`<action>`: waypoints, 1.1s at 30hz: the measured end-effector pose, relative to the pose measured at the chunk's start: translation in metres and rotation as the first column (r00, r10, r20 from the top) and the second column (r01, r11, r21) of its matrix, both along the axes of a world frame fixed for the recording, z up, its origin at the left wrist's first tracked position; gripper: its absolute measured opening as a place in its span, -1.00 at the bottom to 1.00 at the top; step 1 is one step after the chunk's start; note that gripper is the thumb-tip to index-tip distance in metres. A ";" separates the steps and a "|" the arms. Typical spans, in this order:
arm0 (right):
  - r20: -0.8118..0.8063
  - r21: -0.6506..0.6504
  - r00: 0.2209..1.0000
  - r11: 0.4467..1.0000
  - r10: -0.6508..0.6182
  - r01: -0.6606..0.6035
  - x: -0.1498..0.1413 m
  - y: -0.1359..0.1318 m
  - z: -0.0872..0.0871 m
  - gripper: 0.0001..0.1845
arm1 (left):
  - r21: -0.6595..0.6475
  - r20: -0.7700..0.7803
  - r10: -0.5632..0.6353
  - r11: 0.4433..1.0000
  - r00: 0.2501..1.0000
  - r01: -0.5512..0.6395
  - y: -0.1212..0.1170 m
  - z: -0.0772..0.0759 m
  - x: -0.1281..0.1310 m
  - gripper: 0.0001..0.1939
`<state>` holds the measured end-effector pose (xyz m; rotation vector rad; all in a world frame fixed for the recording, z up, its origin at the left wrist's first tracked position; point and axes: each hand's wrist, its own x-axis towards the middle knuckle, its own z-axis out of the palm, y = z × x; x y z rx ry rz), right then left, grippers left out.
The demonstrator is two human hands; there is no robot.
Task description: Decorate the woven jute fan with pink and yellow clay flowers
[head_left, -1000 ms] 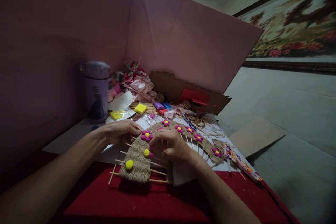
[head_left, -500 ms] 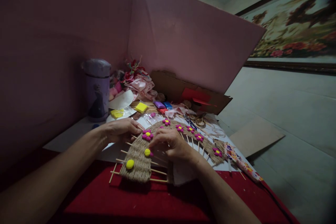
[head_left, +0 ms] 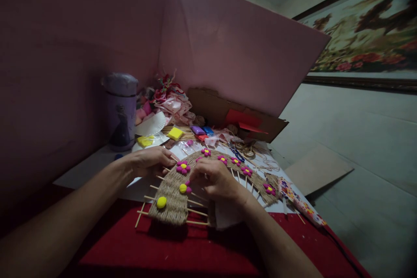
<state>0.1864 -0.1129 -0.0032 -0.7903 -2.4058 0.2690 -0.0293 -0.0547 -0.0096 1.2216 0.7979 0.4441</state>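
Note:
An arch of woven twine [head_left: 171,197] on wooden sticks lies curved across the table, with several magenta clay flowers [head_left: 183,167] with yellow centres along it. My left hand [head_left: 151,160] is closed on the arch's outer edge, around the protruding stick ends. Over the arch's inner edge, my right hand [head_left: 216,180] is bent into a pinch beside a yellow clay ball [head_left: 183,188] that has magenta petals on its right side. What the right fingertips hold, if anything, is hidden. Nearer to me, another yellow clay ball [head_left: 161,202] has no petals around it.
A purple flask [head_left: 121,113] stands at the back left. Behind the arch lie a yellow clay block [head_left: 175,133], clay packets [head_left: 197,130], scissors [head_left: 237,152] and scraps. A flower-patterned glue gun [head_left: 302,204] with a cord rests at the right. Red cloth [head_left: 156,252] covers the near edge.
My right fingertips have drawn back slightly up and right from the yellow ball. Two magenta petals now show beside it, where one showed before. My left hand stays in place.

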 end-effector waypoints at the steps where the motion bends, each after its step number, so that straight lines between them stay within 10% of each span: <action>1: 0.006 0.006 1.000 1.000 0.007 -0.007 0.000 0.000 -0.001 -0.84 | -0.003 0.004 -0.003 1.000 1.000 0.003 0.000 0.000 0.000 -0.87; 33: 0.318 0.289 0.926 0.951 -0.206 0.112 0.000 -0.035 0.004 -0.75 | -0.031 0.016 0.069 0.997 0.998 -0.068 -0.001 0.001 0.002 -0.86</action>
